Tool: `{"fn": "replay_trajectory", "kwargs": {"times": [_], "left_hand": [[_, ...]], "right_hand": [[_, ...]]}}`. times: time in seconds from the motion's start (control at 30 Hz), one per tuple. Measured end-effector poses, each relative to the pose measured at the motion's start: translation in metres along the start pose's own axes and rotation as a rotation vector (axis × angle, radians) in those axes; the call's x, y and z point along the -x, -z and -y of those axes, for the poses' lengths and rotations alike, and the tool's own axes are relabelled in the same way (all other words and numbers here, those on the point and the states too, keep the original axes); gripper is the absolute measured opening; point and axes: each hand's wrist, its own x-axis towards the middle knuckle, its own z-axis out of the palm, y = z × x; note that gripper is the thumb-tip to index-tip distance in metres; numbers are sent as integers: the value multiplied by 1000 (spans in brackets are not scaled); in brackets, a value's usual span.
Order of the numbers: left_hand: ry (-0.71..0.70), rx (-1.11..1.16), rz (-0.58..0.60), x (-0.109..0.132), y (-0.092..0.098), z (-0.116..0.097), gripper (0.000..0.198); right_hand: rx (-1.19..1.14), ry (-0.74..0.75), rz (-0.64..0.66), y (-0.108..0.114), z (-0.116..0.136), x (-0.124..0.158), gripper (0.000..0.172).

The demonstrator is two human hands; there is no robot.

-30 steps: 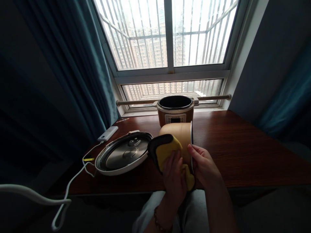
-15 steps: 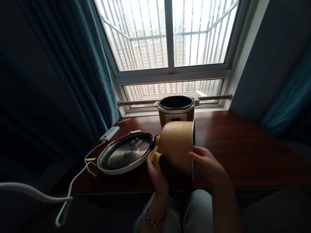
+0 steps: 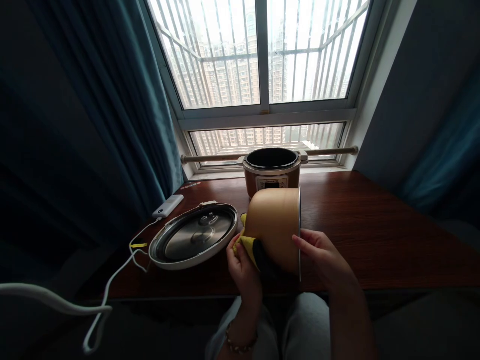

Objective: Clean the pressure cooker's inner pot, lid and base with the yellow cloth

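Between both hands, golden pot

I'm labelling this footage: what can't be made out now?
Head view:
Inside of the golden pot: mouth turned away.
Lower front of the cooker: behind the pot.
Lettering on the control panel: too small.
Part of the yellow cloth: behind the left hand.
Where the white cable leads: cut off by the left edge.

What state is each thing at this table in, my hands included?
Golden pot: tipped on its side, held, opening to the right.
Yellow cloth: bunched against the pot near its base.
Left hand: gripping the cloth.
Right hand: fingers on the pot's rim.
Cooker: upright, top open.
Lid: off the cooker, metal side up.
White device: lying flat, cable plugged in.
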Motion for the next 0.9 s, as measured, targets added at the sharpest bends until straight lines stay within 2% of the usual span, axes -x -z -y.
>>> {"fn": "replay_trajectory", "kwargs": {"times": [0.07,0.13,0.2,0.3,0.37,0.4,0.47,0.63,0.73,0.9], "left_hand": [[-142,-53,-5,5,0,-3,31],[-370,-126,62,12,0,-3,30],[-642,-238,214,18,-2,-1,33],[-996,-437,501,27,-5,3,39],[-1133,-522,585,29,-6,6,40],[-1149,-546,575,29,-6,8,38],[-1054,-557,480,26,-5,12,35],[-505,-292,152,15,-4,8,33],[-302,-140,105,12,-5,0,32],[-109,-21,71,5,-4,0,35]], "right_hand": [[-32,-1,-32,-5,1,1,33],[-76,10,-75,-9,2,-1,33],[-134,32,-115,-12,1,-6,30],[-208,70,-145,-11,-2,-13,24],[-228,90,-158,-9,-4,-16,23],[-232,95,-167,-8,-5,-17,24],[-224,93,-189,-6,-6,-17,29],[-183,60,-176,0,-6,-15,33],[-97,16,-86,3,-3,-11,37],[108,-92,131,12,-2,-4,42]]}}
